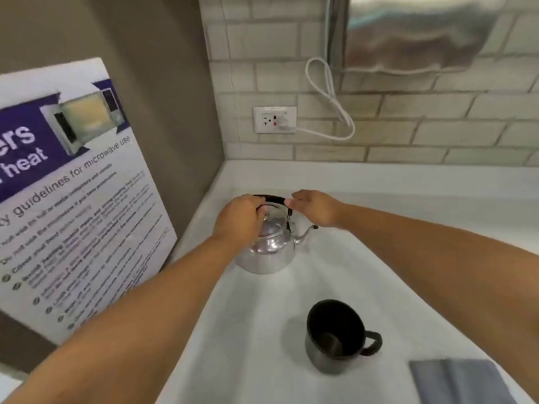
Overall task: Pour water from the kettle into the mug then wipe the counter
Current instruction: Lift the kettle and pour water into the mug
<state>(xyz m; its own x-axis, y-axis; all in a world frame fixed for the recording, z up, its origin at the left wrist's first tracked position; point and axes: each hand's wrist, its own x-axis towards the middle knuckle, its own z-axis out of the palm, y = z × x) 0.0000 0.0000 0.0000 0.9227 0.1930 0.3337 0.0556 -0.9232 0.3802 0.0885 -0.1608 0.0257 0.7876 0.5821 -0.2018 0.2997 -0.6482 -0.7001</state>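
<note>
A shiny metal kettle (267, 252) with a black handle stands on the white counter (335, 272) near the back left corner, its spout pointing right. My left hand (239, 221) rests on the kettle's lid and handle, fingers curled around the handle's left end. My right hand (316, 207) touches the right end of the handle with its fingertips. A black mug (335, 336) stands upright and empty nearer to me, its handle to the right. A folded grey cloth (458, 381) lies at the lower right.
A microwave guidelines poster (73, 199) leans on the left wall. On the tiled back wall sit an outlet (274, 119) with a looped white cord (329, 94) and a steel dispenser (414, 33) above.
</note>
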